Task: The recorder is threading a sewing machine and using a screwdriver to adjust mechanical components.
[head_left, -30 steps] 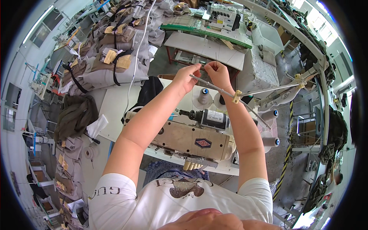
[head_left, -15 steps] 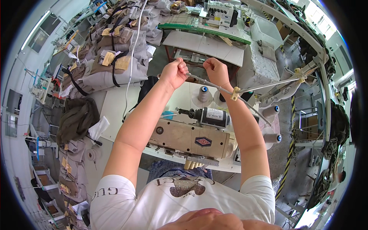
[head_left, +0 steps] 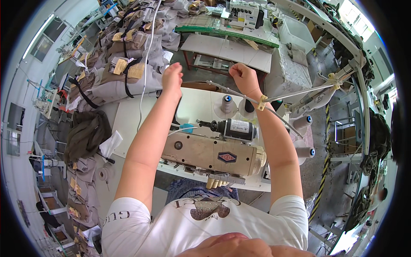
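left hand point(head_left: 172, 80): partly folded, spread and hold unclear | right hand point(head_left: 245, 78): curled in, hold unclear | rod point(head_left: 233, 91): tip between the hands, shaft crossing over right forearm point(head_left: 276, 147), near cone point(head_left: 227, 106) | advice: small, slow moves, forearm clear of rod

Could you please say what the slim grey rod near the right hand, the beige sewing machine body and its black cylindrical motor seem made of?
The slim grey rod looks like dull metal, given its pale gleam. The beige sewing machine body seems painted metal, semi-gloss, with soft reflections. The black cylindrical motor has a glossy casing with highlights: perhaps coated metal, possibly plastic.
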`<state>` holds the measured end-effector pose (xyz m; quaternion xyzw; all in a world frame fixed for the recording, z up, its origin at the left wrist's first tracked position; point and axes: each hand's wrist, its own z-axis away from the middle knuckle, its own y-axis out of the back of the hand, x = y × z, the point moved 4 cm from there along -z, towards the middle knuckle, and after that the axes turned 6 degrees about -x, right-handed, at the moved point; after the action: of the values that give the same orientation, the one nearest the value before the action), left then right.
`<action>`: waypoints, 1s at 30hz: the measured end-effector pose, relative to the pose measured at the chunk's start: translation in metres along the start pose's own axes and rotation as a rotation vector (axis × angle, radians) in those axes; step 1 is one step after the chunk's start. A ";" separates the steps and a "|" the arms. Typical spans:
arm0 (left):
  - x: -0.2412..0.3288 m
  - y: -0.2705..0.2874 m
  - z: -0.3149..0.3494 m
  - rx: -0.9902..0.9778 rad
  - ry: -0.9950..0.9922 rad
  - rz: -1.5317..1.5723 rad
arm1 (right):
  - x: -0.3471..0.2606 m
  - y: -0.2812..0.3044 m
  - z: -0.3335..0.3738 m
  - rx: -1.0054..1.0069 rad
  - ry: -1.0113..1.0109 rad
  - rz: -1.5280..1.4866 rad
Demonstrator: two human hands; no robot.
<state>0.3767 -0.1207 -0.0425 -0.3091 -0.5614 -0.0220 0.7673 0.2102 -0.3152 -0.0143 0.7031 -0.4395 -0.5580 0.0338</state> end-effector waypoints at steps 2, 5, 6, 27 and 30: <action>-0.001 -0.022 0.008 -0.126 -0.077 -0.378 | -0.004 -0.004 -0.001 -0.034 0.017 -0.002; -0.022 -0.066 0.027 -0.427 0.007 -0.461 | -0.009 -0.009 -0.002 -0.086 0.024 -0.051; -0.027 -0.079 0.035 -0.612 0.048 -0.435 | -0.011 -0.009 -0.001 -0.081 0.040 -0.056; -0.034 -0.041 0.024 -0.448 0.204 -0.308 | 0.012 0.085 0.159 0.081 -0.052 0.272; -0.037 -0.041 0.025 -0.459 0.176 -0.354 | 0.024 0.108 0.217 0.070 -0.162 0.351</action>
<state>0.3262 -0.1535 -0.0523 -0.3690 -0.5183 -0.3083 0.7072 -0.0293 -0.3008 -0.0555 0.5692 -0.5757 -0.5827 0.0706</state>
